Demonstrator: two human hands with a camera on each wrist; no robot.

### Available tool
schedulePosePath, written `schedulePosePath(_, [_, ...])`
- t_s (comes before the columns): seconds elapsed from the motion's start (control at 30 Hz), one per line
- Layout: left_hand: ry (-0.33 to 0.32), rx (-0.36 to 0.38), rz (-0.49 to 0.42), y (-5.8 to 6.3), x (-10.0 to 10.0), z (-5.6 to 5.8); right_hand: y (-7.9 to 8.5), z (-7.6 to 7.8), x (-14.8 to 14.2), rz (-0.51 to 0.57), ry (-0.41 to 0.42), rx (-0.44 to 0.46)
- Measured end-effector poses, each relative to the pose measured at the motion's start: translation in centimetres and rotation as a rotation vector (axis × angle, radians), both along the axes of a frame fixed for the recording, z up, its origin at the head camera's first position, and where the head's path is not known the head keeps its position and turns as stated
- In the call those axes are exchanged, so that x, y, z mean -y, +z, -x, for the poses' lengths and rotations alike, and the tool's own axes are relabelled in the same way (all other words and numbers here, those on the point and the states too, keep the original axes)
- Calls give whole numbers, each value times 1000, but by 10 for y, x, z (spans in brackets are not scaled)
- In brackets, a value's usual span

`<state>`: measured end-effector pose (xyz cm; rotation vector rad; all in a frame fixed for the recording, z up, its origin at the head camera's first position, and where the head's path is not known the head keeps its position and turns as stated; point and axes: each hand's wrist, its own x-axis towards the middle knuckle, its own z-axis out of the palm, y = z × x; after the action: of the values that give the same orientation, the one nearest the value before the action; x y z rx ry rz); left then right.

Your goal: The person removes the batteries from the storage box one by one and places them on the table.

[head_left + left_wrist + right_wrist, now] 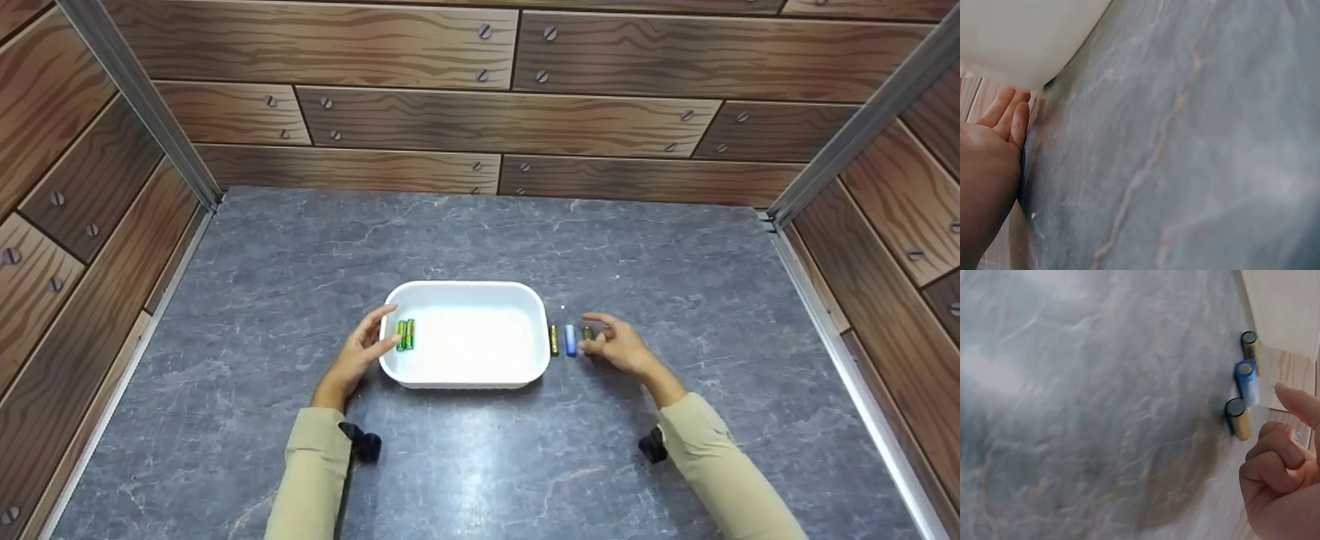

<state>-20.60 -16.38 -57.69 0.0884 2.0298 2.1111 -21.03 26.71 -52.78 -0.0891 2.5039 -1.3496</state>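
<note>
On the tabletop (487, 236) | white tub (480, 337), two green batteries (409, 334) inside | left hand (358, 355) spread at its left end, gripping nothing | right hand (620, 348) half-open, empty, beside three batteries (571, 340)

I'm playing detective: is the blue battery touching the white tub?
Apart: the head view shows a dark battery between the blue battery and the white tub.

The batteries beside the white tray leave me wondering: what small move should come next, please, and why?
Perhaps close the right-hand grip on the battery farthest from the tray, since that grip looks empty and is nearest it, while two green batteries lie inside.
</note>
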Motion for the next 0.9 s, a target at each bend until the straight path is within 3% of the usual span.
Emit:
schedulePosePath(0.3, [6,13,-6,1,0,0,15,-3,23,30,-6,-53])
schedulePosePath(0.47, [1,7,-6,1,0,0,24,-7,36,40,35,-87])
schedulePosePath(0.53, [-2,1,-11,1,0,0,37,-13,44,47,64,-93])
schedulePosePath(0.6, [-5,-3,-14,1,0,0,40,-15,50,59,80,-98])
schedulePosePath(0.7, [0,7,-6,1,0,-1,42,-18,59,83,104,-108])
schedulePosePath(0.77, [1,8,-3,1,0,-1,33,-15,62,106,119,-120])
schedulePosePath(0.9, [3,8,-11,1,-1,-1,31,-19,75,130,154,-140])
